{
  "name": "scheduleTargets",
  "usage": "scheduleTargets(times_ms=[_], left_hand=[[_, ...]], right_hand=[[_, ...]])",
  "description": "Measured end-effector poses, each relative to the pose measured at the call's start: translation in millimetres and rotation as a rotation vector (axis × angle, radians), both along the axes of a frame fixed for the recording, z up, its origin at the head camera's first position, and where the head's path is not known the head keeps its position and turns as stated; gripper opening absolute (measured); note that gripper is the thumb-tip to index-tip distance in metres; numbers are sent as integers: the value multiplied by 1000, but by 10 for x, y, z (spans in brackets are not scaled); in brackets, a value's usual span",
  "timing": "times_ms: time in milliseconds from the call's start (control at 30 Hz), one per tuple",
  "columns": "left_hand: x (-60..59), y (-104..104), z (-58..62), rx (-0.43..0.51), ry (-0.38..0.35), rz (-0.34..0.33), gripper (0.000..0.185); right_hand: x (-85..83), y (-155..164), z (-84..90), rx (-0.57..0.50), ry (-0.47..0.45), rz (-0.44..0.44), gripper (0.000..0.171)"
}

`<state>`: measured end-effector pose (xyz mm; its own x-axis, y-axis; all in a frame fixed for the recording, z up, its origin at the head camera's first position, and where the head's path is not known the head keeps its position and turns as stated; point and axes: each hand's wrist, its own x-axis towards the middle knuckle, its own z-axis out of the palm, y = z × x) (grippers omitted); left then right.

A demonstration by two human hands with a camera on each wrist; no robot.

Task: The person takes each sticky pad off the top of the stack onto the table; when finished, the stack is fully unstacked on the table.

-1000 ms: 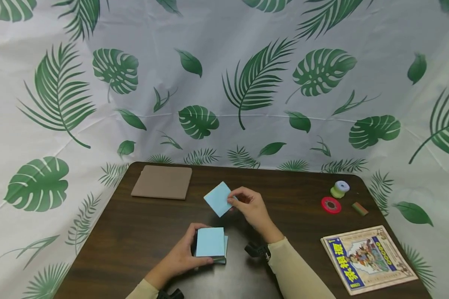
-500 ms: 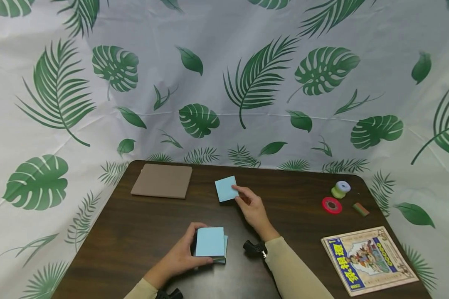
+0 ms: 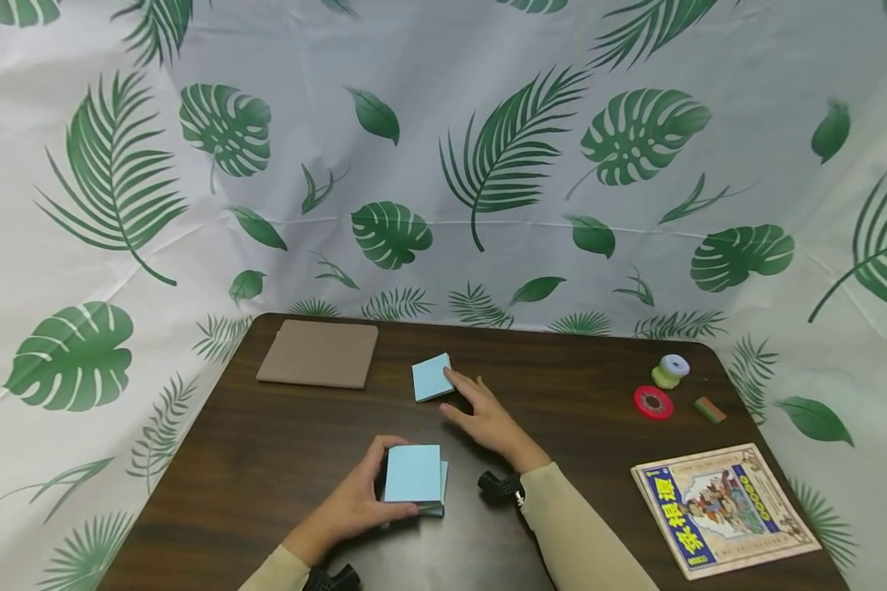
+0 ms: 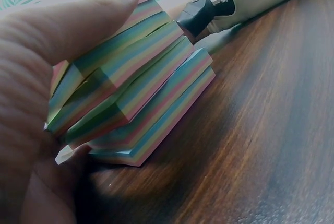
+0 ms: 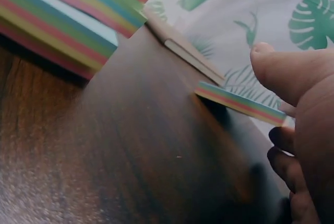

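My left hand (image 3: 358, 499) grips a stack of light-blue-topped sticky note pads (image 3: 412, 474) near the front of the table, thumb on the near side and fingers behind. Striped, multicoloured edges of several pads (image 4: 148, 85) show in the left wrist view, stacked unevenly. Farther back lies a single thin sticky note pad (image 3: 430, 377), blue on top, with striped edges in the right wrist view. My right hand (image 3: 491, 423) is beside it with fingers extended, a fingertip at the pad's right edge and the thumb apart from it.
On the dark wooden table (image 3: 266, 460), a brown flat board (image 3: 319, 353) lies at the back left. At the right are a green-and-white spool (image 3: 670, 371), a red disc (image 3: 653, 402), a small striped block (image 3: 710, 410) and an illustrated booklet (image 3: 726, 510). A leaf-print cloth (image 3: 303, 263) hangs behind.
My right hand has carried the single pad back, turned it and lowered it; its pinch has loosened, with the thumb now off the pad. My left hand stays on the stack.
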<state>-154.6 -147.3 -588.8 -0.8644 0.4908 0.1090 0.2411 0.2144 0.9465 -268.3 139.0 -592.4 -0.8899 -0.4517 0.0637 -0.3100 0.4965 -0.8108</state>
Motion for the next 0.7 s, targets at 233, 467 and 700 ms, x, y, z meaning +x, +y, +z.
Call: scheduleTargets(times_ms=[233,467,700], left_hand=[[11,-7,-7,-15,-18,4,87],[9,-5,11,-5,-4,-2,85],[-9,-19,11,-19,-8,-3,85]], right_hand=[[14,-39,8,116,40,1,76],[4,-93,-33,286,177,29,75],[5,-116,-20,343,195,38,73]])
